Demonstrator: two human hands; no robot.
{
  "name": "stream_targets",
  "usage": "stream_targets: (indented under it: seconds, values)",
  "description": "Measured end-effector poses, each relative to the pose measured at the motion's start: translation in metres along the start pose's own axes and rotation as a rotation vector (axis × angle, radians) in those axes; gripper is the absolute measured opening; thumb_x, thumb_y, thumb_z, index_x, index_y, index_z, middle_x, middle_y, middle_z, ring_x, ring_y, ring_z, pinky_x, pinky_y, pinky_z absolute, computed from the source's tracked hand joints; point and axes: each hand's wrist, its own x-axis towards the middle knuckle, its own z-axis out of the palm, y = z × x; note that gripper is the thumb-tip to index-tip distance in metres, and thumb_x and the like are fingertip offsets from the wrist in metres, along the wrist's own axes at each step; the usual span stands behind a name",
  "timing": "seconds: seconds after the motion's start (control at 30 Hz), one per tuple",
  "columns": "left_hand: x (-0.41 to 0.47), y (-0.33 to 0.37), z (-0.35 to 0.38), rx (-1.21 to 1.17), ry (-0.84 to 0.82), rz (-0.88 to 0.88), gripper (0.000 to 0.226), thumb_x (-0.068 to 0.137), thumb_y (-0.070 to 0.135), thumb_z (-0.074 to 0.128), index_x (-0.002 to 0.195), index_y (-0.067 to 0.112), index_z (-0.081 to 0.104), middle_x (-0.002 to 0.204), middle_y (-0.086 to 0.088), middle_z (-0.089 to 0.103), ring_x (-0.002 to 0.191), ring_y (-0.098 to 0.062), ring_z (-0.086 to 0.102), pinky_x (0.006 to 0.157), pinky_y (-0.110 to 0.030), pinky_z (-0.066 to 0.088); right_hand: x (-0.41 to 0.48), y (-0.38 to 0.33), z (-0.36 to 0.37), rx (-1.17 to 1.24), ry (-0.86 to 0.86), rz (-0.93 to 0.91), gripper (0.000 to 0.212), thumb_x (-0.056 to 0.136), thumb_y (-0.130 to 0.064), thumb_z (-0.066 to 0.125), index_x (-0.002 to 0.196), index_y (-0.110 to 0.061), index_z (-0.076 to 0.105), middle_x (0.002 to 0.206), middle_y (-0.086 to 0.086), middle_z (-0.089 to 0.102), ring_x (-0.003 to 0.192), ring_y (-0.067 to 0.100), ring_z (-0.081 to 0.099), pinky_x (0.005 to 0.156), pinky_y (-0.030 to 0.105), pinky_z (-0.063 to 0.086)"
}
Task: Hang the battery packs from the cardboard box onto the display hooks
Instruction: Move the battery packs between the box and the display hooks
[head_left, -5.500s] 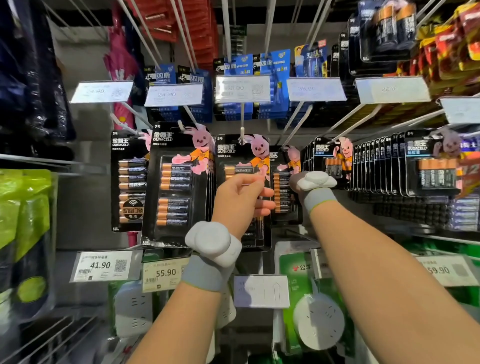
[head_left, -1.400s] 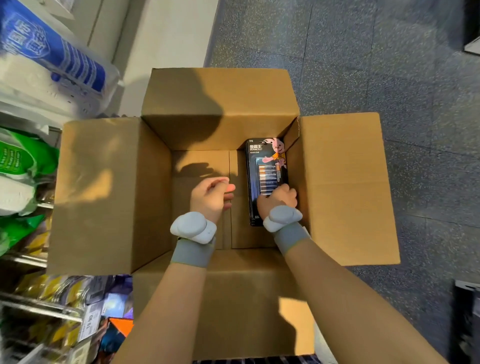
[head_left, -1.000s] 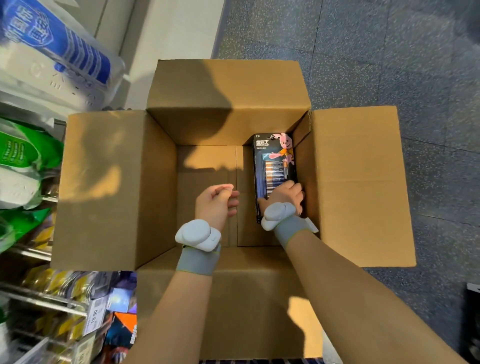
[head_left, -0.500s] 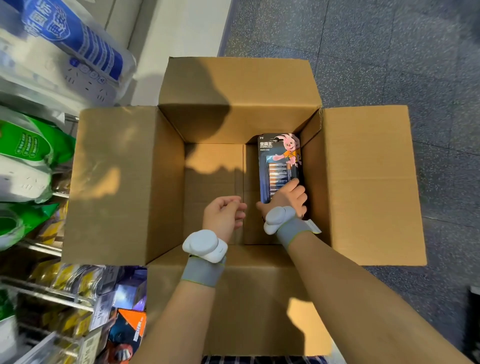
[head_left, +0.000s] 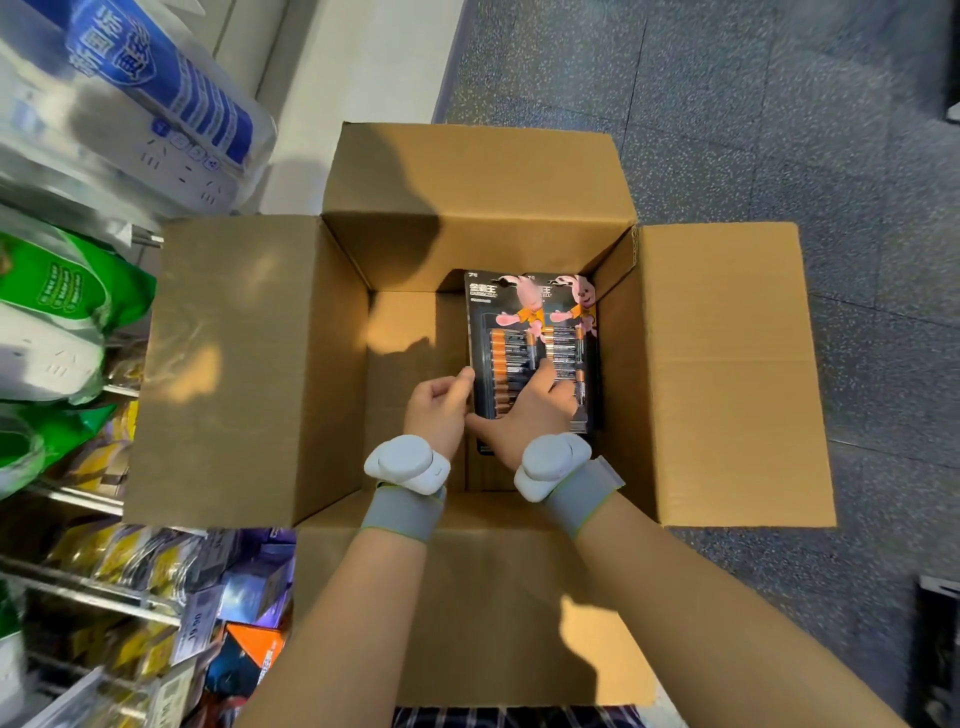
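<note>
Cardboard box (head_left: 249, 364) walls around hands (head_left: 439, 408) and battery packs (head_left: 501, 338), green packets (head_left: 57, 280) at left

Two battery packs are seen stood on end in the open cardboard box (head_left: 249, 364), near its far right corner. Both are black cards printed with a pink rabbit above rows of copper-and-black cells. The rear pack (head_left: 583, 332) is partly covered by the front pack (head_left: 506, 358), whose left edge is pinched by the left hand (head_left: 439, 405); the right hand (head_left: 530, 410) is laid across both
</note>
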Motion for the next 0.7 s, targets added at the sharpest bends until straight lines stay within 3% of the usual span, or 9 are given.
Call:
stream_targets:
  seconds: [0.07,0.17,0.33,0.47,0.7]
  values:
    - [0.001,0.002,-0.001,-0.038,-0.001,0.015,0.055,0.082,0.049,0.067,0.111,0.003,0.061,0.102,-0.007,0.068,0.098,-0.022,0.065,0.086,-0.033,0.051,-0.010,-0.005,-0.001,0.074,-0.048,-0.065,0.109,0.064,-0.048,0.081,0.146,-0.009,0.020,0.133,0.015,0.036,0.124,0.031,0.039,0.094,0.039,0.043]
    - [0.004,0.005,-0.007,-0.126,-0.019,0.005,0.040,0.086,0.036,0.070,0.110,0.003,0.065,0.099,-0.011,0.072,0.090,-0.022,0.070,0.077,-0.028,0.054,-0.023,-0.012,0.000,0.109,-0.061,-0.163,0.098,0.068,-0.040,0.077,0.143,-0.008,0.024,0.128,0.017,0.038,0.119,0.036,0.041,0.095,0.041,0.042]
    - [0.011,0.006,-0.016,-0.135,-0.038,0.027,0.015,0.082,0.017,0.076,0.096,0.013,0.073,0.095,-0.010,0.073,0.084,-0.023,0.070,0.081,-0.034,0.054,-0.030,-0.015,-0.005,0.067,-0.255,-0.231,0.103,0.068,-0.039,0.080,0.145,-0.014,0.016,0.132,0.013,0.030,0.126,0.032,0.032,0.101,0.043,0.040]
    - [0.009,0.003,-0.010,-0.085,0.027,0.014,0.020,0.078,0.009,0.078,0.097,0.009,0.072,0.093,-0.012,0.070,0.086,-0.027,0.067,0.087,-0.039,0.054,-0.032,-0.003,-0.003,0.092,-0.320,-0.248,0.106,0.069,-0.041,0.080,0.147,-0.015,0.013,0.136,0.012,0.030,0.129,0.031,0.031,0.105,0.041,0.035]
    - [0.010,-0.004,-0.004,-0.060,0.045,0.013,0.010,0.080,0.012,0.077,0.086,0.018,0.070,0.089,-0.012,0.072,0.086,-0.033,0.070,0.083,-0.044,0.057,-0.020,0.017,-0.006,0.168,-0.430,-0.304,0.109,0.069,-0.041,0.083,0.150,-0.022,0.013,0.136,0.008,0.031,0.128,0.025,0.040,0.107,0.032,0.033]
